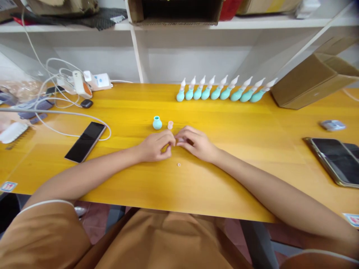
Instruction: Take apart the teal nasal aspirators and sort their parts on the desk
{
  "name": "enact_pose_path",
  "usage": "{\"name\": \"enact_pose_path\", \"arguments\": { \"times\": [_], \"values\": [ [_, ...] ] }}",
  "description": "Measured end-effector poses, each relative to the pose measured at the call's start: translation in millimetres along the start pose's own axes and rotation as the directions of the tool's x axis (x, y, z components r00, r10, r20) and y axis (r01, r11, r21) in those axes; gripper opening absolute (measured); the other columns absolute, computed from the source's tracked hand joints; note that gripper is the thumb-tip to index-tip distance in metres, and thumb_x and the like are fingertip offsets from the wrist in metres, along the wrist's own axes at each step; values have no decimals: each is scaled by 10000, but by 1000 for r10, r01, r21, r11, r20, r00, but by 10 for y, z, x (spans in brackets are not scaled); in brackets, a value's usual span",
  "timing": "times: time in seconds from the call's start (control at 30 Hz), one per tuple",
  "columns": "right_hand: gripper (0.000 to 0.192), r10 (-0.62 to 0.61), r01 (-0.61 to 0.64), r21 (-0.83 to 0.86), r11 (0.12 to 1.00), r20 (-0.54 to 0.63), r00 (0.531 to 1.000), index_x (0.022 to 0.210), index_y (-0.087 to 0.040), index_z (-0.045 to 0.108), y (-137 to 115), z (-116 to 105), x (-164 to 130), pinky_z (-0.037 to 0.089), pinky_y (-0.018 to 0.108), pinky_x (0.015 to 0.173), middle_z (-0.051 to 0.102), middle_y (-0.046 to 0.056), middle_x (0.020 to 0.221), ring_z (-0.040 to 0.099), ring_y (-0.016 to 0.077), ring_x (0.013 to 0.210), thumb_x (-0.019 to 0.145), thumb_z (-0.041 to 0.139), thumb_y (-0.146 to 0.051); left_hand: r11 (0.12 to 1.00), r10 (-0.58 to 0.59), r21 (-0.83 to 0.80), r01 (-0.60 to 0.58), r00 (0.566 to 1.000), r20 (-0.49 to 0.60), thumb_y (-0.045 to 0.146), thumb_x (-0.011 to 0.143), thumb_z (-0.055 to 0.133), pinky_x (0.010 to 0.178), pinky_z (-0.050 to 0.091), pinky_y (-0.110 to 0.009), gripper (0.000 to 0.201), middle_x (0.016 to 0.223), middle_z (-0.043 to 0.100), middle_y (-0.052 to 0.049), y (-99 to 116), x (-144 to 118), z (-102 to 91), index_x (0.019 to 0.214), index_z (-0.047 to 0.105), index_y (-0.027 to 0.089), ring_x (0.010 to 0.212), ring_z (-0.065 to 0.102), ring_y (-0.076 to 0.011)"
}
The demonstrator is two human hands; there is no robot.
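Observation:
My left hand [157, 146] is closed in a pinch, its fingertips meeting those of my right hand; what it grips, if anything, is hidden. My right hand [199, 144] curls around a small whitish translucent piece [181, 140], mostly covered by the fingers. Just beyond my left hand, a teal rubber bulb [157, 123] stands upright with its mouth facing up. Beside it is a small pinkish clear plastic connector [170, 125]. A tiny ring [178, 164] lies on the table on the near side of my hands.
Several assembled teal bulb nasal aspirators [215, 92] stand in a row along the back. A phone [85, 142] and white cables lie at left, with chargers [82, 84] behind. On the right are a cardboard box [311, 82], another phone [336, 158] and a small grey object [333, 125].

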State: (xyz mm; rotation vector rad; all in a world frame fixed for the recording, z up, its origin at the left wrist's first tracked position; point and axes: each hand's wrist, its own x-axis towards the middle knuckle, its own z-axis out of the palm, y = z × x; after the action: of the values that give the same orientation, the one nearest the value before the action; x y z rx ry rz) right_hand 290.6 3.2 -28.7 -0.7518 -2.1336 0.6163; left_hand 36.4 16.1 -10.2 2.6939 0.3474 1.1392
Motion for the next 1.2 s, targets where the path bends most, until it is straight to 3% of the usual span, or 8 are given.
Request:
{"name": "enact_pose_path", "arguments": {
  "times": [0.07, 0.17, 0.27, 0.57, 0.8, 0.93, 1.1, 1.2],
  "values": [
    [243, 111, -94, 275, 957, -45, 993, 1167, -227, 733, -69, 57, -15, 591, 306, 690, 716, 55, 1033, 650, 160, 770, 1051, 808, -426, 990, -106, -97, 104, 994, -8, 148, 974, 676, 666, 523, -280, 224, 869, 594, 33, -40, 13, 38, 1119, 533, 243, 699, 578, -134],
    [413, 273, -225, 651, 725, 28, 962, 1219, -240, 664, -169, 153, -29, 561, 238, 576, 704, 3, 974, 640, 110, 668, 973, 897, -475, 937, -209, -286, 202, 978, 5, 316, 972, 840, 681, 555, -287, 368, 934, 598, 35, -96, 14, 83, 1145, 523, 242, 680, 586, -111],
    [433, 296, -266, 760, 592, 102, 950, 1150, -236, 644, -233, 197, -32, 602, 228, 594, 701, -16, 922, 692, 110, 684, 915, 961, -412, 862, -291, -408, 300, 953, 84, 492, 955, 889, 768, 610, -319, 445, 1035, 664, -22, -121, 2, 81, 1110, 567, 226, 803, 687, -145],
    [305, 180, -149, 671, 727, 23, 983, 924, -215, 732, -229, 153, -15, 689, 285, 636, 662, 18, 1043, 742, 133, 748, 843, 1013, -303, 721, -407, -509, 469, 882, 237, 612, 919, 893, 812, 604, -305, 477, 946, 759, -31, -75, 52, -18, 1026, 672, 203, 820, 738, -158],
    [445, 227, -231, 667, 708, 96, 969, 879, -208, 701, -159, 150, 3, 658, 304, 705, 698, 6, 946, 730, 153, 786, 762, 1064, -438, 757, -408, -404, 513, 855, 321, 627, 905, 897, 760, 562, -262, 470, 894, 779, -22, -62, 56, -30, 970, 727, 194, 774, 705, -141],
    [455, 296, -376, 693, 615, 239, 925, 895, -209, 613, -150, 117, 27, 588, 271, 640, 727, -12, 786, 704, 135, 670, 920, 934, -531, 794, -343, -394, 463, 876, 339, 571, 975, 850, 763, 562, -245, 386, 927, 811, -38, -54, 44, -32, 1061, 772, 203, 790, 727, -142],
    [548, 225, -388, 698, 602, 318, 921, 821, -218, 556, -155, 96, 37, 647, 322, 742, 764, -3, 857, 765, 170, 785, 753, 1060, -421, 861, -224, -374, 344, 918, 328, 527, 1027, 803, 786, 569, -242, 322, 963, 829, -67, -92, 21, -10, 1026, 795, 205, 831, 755, -153],
    [544, 208, -376, 651, 660, 323, 923, 815, -212, 570, -133, 102, 27, 641, 322, 744, 770, 2, 859, 768, 175, 785, 737, 1065, -422, 882, -170, -367, 296, 925, 340, 493, 1037, 795, 814, 582, -251, 307, 1010, 844, -91, -120, 5, 10, 943, 793, 201, 878, 779, -166]
  ]
}}
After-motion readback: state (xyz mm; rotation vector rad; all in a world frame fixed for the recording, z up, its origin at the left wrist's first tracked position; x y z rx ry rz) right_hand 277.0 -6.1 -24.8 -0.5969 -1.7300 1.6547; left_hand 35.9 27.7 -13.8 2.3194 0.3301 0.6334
